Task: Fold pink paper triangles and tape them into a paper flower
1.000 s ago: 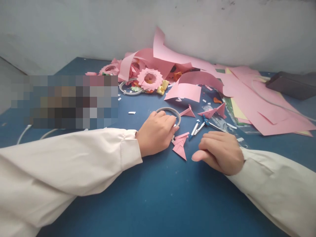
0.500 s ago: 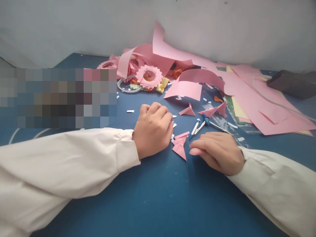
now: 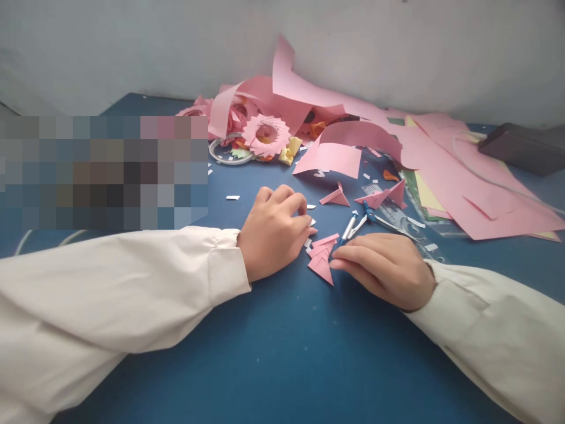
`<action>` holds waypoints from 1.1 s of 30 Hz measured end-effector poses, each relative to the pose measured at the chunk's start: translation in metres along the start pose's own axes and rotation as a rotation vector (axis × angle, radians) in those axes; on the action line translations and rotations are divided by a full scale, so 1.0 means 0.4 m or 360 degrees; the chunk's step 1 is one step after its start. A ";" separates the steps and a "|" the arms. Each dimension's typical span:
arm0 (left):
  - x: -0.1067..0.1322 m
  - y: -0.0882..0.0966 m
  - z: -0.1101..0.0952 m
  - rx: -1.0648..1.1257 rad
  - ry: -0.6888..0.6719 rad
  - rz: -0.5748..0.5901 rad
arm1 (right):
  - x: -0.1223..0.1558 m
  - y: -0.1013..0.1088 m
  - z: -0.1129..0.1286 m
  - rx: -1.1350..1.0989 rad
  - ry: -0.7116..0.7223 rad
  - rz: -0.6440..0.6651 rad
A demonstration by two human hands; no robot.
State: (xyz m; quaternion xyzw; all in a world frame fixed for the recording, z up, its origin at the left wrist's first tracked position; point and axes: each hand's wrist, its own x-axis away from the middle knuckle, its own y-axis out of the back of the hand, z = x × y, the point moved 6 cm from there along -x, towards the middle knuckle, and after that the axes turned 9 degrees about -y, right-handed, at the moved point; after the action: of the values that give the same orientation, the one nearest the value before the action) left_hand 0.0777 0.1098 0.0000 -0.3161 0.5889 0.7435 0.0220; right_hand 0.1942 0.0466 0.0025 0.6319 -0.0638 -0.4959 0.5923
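My left hand (image 3: 273,232) rests on the blue table (image 3: 282,353) with its fingers curled shut; whatever is under them is hidden. A small white scrap (image 3: 312,222) shows at its fingertips. Just right of it lies a small pile of folded pink paper triangles (image 3: 321,259). My right hand (image 3: 384,265) lies flat-sided on the table, fingers pressed together, with thumb and forefinger pinching the right edge of that pile.
A blue and silver compass (image 3: 358,224) and a clear ruler (image 3: 397,215) lie just beyond my right hand. Further back are pink paper flowers (image 3: 267,134), a tape ring (image 3: 227,156), loose pink sheets (image 3: 441,171) and a black box (image 3: 521,150). A blurred patch covers the left.
My left hand slid over the grey ring it was touching and closed, hiding it. My right hand moved left until its fingertips reached the pink triangles.
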 end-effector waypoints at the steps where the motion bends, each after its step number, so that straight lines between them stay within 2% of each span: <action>1: 0.000 0.000 -0.001 -0.0002 -0.0019 0.0008 | 0.000 0.000 0.001 -0.0025 0.0005 0.0021; 5: -0.003 -0.005 -0.008 -0.0048 -0.0151 0.0026 | 0.002 0.000 -0.001 -0.0112 -0.0002 0.0070; 9: -0.007 -0.016 -0.013 -0.0079 -0.0278 0.0081 | 0.003 0.003 -0.007 -0.0125 -0.0072 -0.0011; 11: -0.010 -0.012 -0.005 0.0033 -0.0182 0.0035 | 0.004 0.005 -0.011 -0.0113 -0.0120 -0.0070; 15: -0.009 0.007 0.017 0.0599 0.0198 -0.0193 | 0.006 0.011 -0.016 -0.0047 -0.0217 -0.0159; 19: -0.007 0.013 0.003 0.0923 0.0281 -0.0194 | 0.008 0.019 -0.018 -0.0075 -0.0251 -0.0198; 23: -0.009 0.023 -0.019 0.0935 0.0106 -0.0154 | 0.011 0.024 -0.025 -0.0329 -0.0289 -0.0198; 29: -0.006 0.056 -0.060 0.0649 -0.0433 -0.0252 | 0.013 0.031 -0.031 -0.0567 -0.0349 -0.0303; 33: -0.005 0.065 -0.060 0.0586 -0.0455 -0.0330 | 0.002 0.029 -0.024 -0.0406 -0.0380 -0.0245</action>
State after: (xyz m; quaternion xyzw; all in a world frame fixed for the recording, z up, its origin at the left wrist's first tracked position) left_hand 0.0794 0.0813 0.0210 -0.2570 0.6697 0.6547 0.2383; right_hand 0.2072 0.0495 0.0094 0.4913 -0.0217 -0.6154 0.6160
